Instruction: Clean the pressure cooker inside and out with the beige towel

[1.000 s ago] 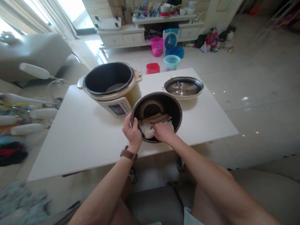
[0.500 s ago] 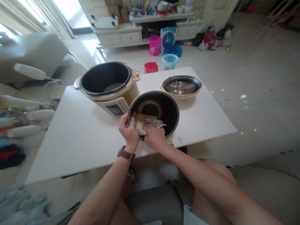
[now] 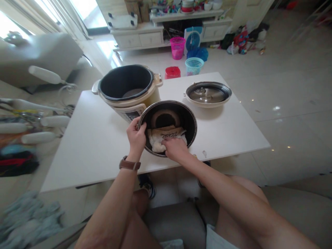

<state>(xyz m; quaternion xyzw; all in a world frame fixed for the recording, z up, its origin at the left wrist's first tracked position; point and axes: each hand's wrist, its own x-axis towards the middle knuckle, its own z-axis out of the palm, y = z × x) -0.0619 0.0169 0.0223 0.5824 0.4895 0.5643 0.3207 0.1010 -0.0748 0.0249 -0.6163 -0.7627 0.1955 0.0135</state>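
Observation:
A dark round inner pot (image 3: 190, 119) is tilted so its mouth faces me over the front of the white table. My left hand (image 3: 136, 135) grips the pot's left rim, thumb inside and fingers around the outside. My right hand (image 3: 176, 149) reaches into the pot, its fingers closed on a pale cloth (image 3: 156, 139) with dark markings that lies against the lower inner wall. Some of those fingertips are hidden in the cloth. Behind the pot stands the cream electric pressure cooker body (image 3: 138, 101), its top open.
The cooker lid (image 3: 207, 95) lies upside down at the table's (image 3: 233, 129) back right. White-handled metalwork (image 3: 54, 121) stands left of the table. Beyond the table are a red stool (image 3: 172, 72), a light-blue basket (image 3: 194, 65) and a pink basket (image 3: 177, 47).
My left hand has shifted up and left along the rim. My right hand has moved slightly right, and more of the cloth shows. The camera view has shifted a little.

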